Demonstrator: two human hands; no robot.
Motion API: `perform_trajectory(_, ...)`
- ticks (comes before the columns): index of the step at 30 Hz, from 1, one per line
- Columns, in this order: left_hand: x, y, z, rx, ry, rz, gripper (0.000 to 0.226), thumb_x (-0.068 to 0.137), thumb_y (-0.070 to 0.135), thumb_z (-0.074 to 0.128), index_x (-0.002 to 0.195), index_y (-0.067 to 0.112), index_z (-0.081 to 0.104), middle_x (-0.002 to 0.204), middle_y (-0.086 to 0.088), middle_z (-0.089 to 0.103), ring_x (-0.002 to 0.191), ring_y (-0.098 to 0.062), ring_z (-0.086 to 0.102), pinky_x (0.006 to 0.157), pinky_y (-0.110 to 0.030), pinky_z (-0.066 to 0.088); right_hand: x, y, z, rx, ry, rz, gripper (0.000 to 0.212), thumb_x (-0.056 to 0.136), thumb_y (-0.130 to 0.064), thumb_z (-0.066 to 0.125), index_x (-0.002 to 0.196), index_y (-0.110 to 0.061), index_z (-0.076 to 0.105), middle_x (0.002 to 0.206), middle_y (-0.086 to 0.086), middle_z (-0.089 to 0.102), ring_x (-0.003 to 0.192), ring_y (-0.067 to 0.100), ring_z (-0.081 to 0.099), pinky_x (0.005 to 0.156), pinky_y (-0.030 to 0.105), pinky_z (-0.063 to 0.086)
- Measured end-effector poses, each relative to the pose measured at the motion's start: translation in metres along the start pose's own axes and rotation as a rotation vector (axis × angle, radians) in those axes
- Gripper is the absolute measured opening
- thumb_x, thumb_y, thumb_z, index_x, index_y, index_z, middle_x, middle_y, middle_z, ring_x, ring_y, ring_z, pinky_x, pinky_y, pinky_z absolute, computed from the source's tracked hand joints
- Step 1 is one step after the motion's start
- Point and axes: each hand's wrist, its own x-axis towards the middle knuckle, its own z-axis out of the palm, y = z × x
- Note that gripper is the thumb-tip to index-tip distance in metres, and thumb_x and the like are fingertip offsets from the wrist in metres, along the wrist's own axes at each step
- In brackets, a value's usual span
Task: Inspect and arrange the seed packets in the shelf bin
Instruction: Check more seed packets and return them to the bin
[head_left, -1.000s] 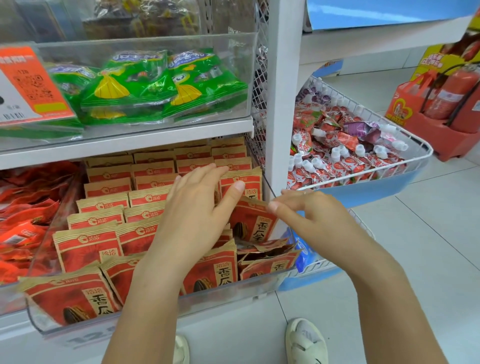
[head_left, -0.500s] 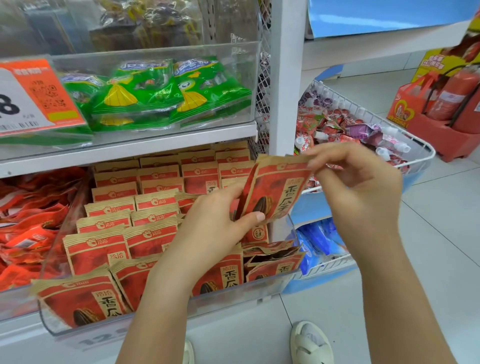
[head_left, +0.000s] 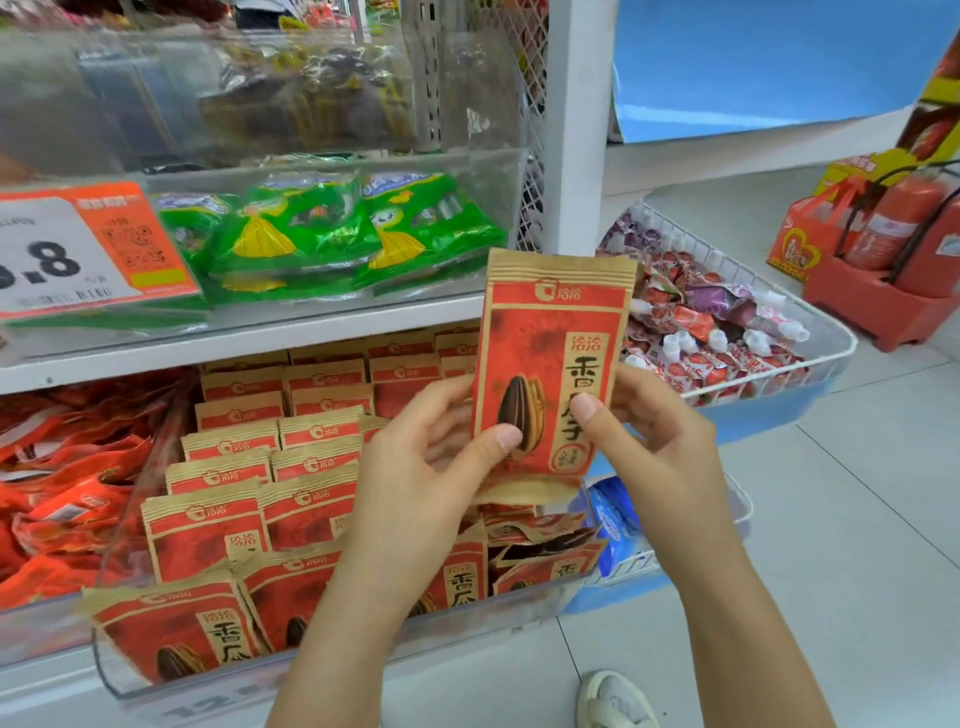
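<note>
Item: one red-and-tan paper seed packet (head_left: 550, 374), upright, pinched at its lower edges by left hand (head_left: 415, 467) and right hand (head_left: 654, 447), above the clear plastic shelf bin (head_left: 332, 670). Risk: reinserting it carelessly could crumple or topple the standing packet rows (head_left: 260, 467) below the hands.

Seed packet (head_left: 550, 364) upright, front facing the camera.
Red and kraft-brown, printed with a dark sunflower seed, it is pinched at its lower edges between left hand (head_left: 421, 499) and right hand (head_left: 660, 447); matching packets stand in rows in the clear shelf bin (head_left: 363, 649) below.
</note>
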Motion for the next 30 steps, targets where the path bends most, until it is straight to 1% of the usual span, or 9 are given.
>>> perform_trajectory(2, -0.004, 0.002, 0.003, -0.114, 0.074, -0.023, 0.037, 0.074, 0.028, 0.07, 0.11, 0.027, 0.065, 0.101, 0.019, 0.073, 0.097, 0.0, 0.069, 0.084, -0.021, 0.055, -0.006, 0.001, 0.005, 0.05, -0.006, 0.018, 0.029, 0.081, -0.036, 0.069, 0.109, -0.028, 0.07, 0.103, -0.004, 0.075, 0.098, 0.021, 0.068, 0.085, 0.034, 0.055)
perform_trajectory(5, -0.003, 0.008, 0.002, -0.175, 0.085, -0.069, 0.039, 0.071, 0.029, 0.07, 0.109, 0.027, 0.064, 0.099, 0.015, 0.075, 0.092, -0.004, 0.071, 0.08, -0.022, 0.057, -0.009, -0.002, 0.012, 0.16, -0.04, 0.07, 0.026, 0.088, -0.024, 0.061, 0.112, -0.026, 0.069, 0.104, -0.001, 0.075, 0.097, 0.018, 0.07, 0.081, 0.031, 0.057)
perform_trajectory(9, 0.003, 0.012, -0.006, -0.153, -0.001, -0.141, 0.041, 0.075, 0.032, 0.068, 0.114, 0.021, 0.064, 0.098, 0.006, 0.076, 0.088, -0.01, 0.073, 0.076, -0.023, 0.057, -0.005, -0.003, 0.013, 0.251, -0.008, 0.21, 0.035, 0.085, -0.025, 0.059, 0.118, -0.014, 0.068, 0.105, 0.007, 0.075, 0.095, 0.023, 0.071, 0.079, 0.033, 0.059)
perform_trajectory(14, 0.011, 0.014, -0.011, -0.126, -0.148, -0.235, 0.036, 0.079, 0.038, 0.062, 0.112, 0.024, 0.064, 0.09, 0.0, 0.077, 0.085, -0.014, 0.074, 0.078, -0.029, 0.059, -0.002, -0.004, 0.009, 0.211, 0.029, 0.27, 0.033, 0.085, -0.027, 0.067, 0.115, -0.013, 0.069, 0.095, 0.01, 0.076, 0.083, 0.023, 0.073, 0.069, 0.029, 0.059)
perform_trajectory(18, 0.021, 0.014, -0.005, -0.111, -0.202, -0.26, 0.025, 0.091, 0.037, 0.057, 0.109, 0.02, 0.065, 0.09, 0.0, 0.077, 0.084, -0.015, 0.074, 0.077, -0.029, 0.057, -0.01, -0.011, 0.004, 0.144, 0.026, 0.275, 0.037, 0.086, -0.027, 0.068, 0.12, -0.011, 0.066, 0.086, 0.0, 0.076, 0.074, 0.014, 0.072, 0.063, 0.022, 0.055)
perform_trajectory(22, 0.028, 0.018, -0.006, -0.159, -0.237, -0.261, 0.026, 0.092, 0.035, 0.056, 0.109, 0.018, 0.065, 0.091, 0.001, 0.077, 0.082, -0.014, 0.074, 0.071, -0.021, 0.056, 0.0, -0.029, -0.007, 0.035, -0.022, 0.286, 0.033, 0.084, -0.036, 0.061, 0.103, -0.011, 0.07, 0.076, -0.001, 0.075, 0.062, 0.012, 0.068, 0.056, 0.02, 0.053)
perform_trajectory(24, 0.033, 0.022, -0.01, -0.182, -0.231, -0.245, 0.027, 0.092, 0.033, 0.056, 0.11, 0.015, 0.064, 0.091, 0.0, 0.077, 0.082, -0.013, 0.074, 0.068, -0.018, 0.054, 0.011, -0.038, -0.01, -0.025, -0.102, 0.277, 0.027, 0.086, -0.038, 0.067, 0.098, -0.014, 0.071, 0.08, 0.002, 0.076, 0.066, 0.016, 0.069, 0.059, 0.023, 0.055)
perform_trajectory(26, 0.037, 0.022, -0.015, -0.179, -0.212, -0.228, 0.026, 0.093, 0.03, 0.056, 0.111, 0.013, 0.064, 0.091, 0.0, 0.077, 0.082, -0.013, 0.074, 0.068, -0.017, 0.054, 0.022, -0.04, -0.009, -0.046, -0.16, 0.267, 0.024, 0.09, -0.034, 0.062, 0.1, -0.014, 0.071, 0.087, 0.005, 0.076, 0.071, 0.019, 0.07, 0.065, 0.027, 0.057)
perform_trajectory(30, 0.031, 0.015, -0.018, -0.192, -0.167, -0.225, 0.023, 0.097, 0.028, 0.052, 0.112, 0.014, 0.064, 0.091, 0.0, 0.077, 0.081, -0.013, 0.074, 0.065, -0.017, 0.054, 0.027, -0.027, -0.002, -0.033, -0.184, 0.268, 0.017, 0.096, -0.028, 0.059, 0.101, -0.016, 0.07, 0.083, 0.001, 0.075, 0.068, 0.015, 0.068, 0.064, 0.024, 0.056)
